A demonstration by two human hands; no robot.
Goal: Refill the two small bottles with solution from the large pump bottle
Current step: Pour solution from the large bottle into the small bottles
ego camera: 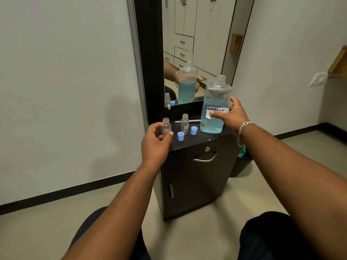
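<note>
Right hand [232, 114] grips the big bottle [216, 106], uncapped, on the worktop [197, 140]; left hand [155, 139] pinches a small bottle [166, 128].

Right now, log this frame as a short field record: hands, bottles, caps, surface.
left hand: fingers curled around left small bottle
right hand: grips large bottle, pump off, neck open
large bottle contents: blue solution, partly full
second small bottle: upright, uncapped, looks empty
blue caps: both off, on cabinet top
pouring: not begun
</note>
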